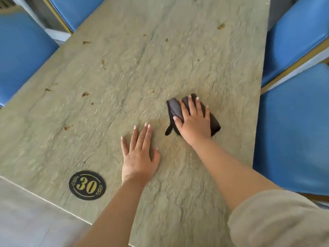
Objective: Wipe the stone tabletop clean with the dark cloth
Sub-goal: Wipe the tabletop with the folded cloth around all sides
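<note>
The stone tabletop (124, 72) is greenish-grey and rough, with several small brown crumbs and stains scattered over its left and far parts. A folded dark brown cloth (175, 108) lies right of the middle. My right hand (193, 120) presses flat on the cloth with straight, spread fingers. My left hand (139, 152) rests flat on the bare stone to the left of the cloth, fingers straight, holding nothing.
A black oval plaque with a gold "30" (87, 185) is fixed near the table's near-left edge. Blue padded chairs stand on the right (293, 131), far right (293, 38), left (21, 56) and far left (76, 9). Grey floor (26, 220) lies below the near edge.
</note>
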